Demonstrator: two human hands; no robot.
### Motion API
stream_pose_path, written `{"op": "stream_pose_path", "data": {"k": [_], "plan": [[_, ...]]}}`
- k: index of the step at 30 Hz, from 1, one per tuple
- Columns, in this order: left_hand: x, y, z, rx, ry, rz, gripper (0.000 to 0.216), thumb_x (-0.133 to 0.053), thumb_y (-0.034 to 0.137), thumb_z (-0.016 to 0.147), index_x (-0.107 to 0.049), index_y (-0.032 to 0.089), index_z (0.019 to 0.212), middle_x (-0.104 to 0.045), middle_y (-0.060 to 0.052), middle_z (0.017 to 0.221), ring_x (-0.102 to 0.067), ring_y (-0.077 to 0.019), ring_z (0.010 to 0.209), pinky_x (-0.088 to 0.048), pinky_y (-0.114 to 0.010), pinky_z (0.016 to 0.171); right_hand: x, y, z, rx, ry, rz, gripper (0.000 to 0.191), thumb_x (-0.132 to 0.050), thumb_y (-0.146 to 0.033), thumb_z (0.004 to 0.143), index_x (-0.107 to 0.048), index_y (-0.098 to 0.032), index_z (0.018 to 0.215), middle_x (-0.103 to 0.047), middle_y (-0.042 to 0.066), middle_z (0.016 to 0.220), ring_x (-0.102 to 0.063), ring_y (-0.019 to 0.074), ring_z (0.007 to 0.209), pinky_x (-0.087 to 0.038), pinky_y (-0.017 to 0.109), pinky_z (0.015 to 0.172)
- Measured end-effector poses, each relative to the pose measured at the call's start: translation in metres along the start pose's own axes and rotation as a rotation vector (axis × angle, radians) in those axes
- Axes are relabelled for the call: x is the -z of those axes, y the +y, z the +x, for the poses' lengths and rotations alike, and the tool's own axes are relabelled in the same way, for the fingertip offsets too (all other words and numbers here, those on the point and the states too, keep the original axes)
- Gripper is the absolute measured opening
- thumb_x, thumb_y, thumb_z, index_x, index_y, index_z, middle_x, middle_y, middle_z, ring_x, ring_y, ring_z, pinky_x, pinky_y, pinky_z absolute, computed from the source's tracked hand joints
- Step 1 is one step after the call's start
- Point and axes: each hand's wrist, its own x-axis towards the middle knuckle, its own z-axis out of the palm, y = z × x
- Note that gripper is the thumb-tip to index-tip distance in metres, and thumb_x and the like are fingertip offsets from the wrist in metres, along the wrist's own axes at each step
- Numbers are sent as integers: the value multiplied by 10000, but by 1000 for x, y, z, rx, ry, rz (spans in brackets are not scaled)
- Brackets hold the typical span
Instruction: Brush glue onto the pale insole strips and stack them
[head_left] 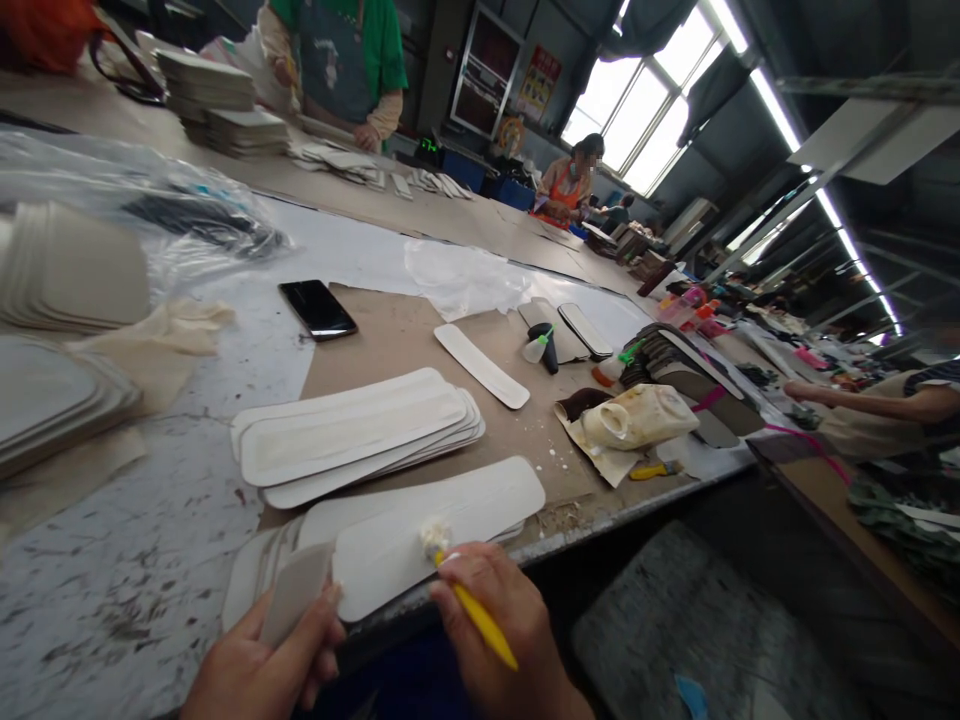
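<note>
My right hand (499,620) is closed around the yellow handle of a brush (480,622). Its bristles, clotted with a whitish paste, rest on a long pale panel with rounded corners (390,560). This panel lies on others like it near the table's front edge. To the left, my left hand (266,655) pinches a small flat grey-beige piece (298,590) upright between thumb and fingers. The thumb comes close to the panel's left end; whether it touches is unclear. Just beyond lies a fanned stack of similar long panels (352,430), with streaks along their tops.
A single panel (482,366), a phone (318,308) and small squeeze bottles (536,347) lie farther back. On the right are a paste-crusted container (641,415) and another yellow brush (655,470). Stacked pieces (90,265) stand left. A co-worker in green (341,70) stands across the table.
</note>
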Motion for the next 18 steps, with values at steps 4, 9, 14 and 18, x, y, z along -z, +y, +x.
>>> {"op": "stream_pose_path", "data": {"k": [4, 9, 14, 18], "plan": [[-1, 6, -4, -51, 18, -71, 408, -589, 598, 644, -554, 205, 545, -539, 24, 376, -462, -128, 351, -371, -241, 410, -17, -15, 4, -205, 84, 322, 99, -554, -140, 840, -626, -204, 865, -659, 35, 780, -652, 161, 733, -557, 271, 662], [-3, 10, -5, -23, -19, -137, 384, -598, 546, 672, -550, 189, 538, -531, 25, 370, -440, -112, 328, -336, -230, 387, -2, 9, 8, -220, 88, 170, 95, -578, -137, 827, -645, -203, 828, -662, 35, 766, -645, 174, 730, -549, 298, 681], [-3, 11, -6, -26, -6, -131, 392, -592, 552, 674, -543, 189, 534, -525, 28, 375, -436, -110, 330, -333, -231, 390, 2, 3, 9, -219, 110, 145, 100, -578, -119, 825, -631, -205, 833, -653, 33, 780, -637, 162, 723, -548, 281, 663], [-3, 15, -10, -33, 9, -93, 403, -598, 569, 662, -550, 189, 535, -521, 33, 376, -439, -111, 344, -340, -231, 409, -11, -2, 7, -245, 24, 279, 92, -545, -140, 850, -615, -198, 835, -645, 33, 771, -639, 155, 699, -554, 281, 635]]}}
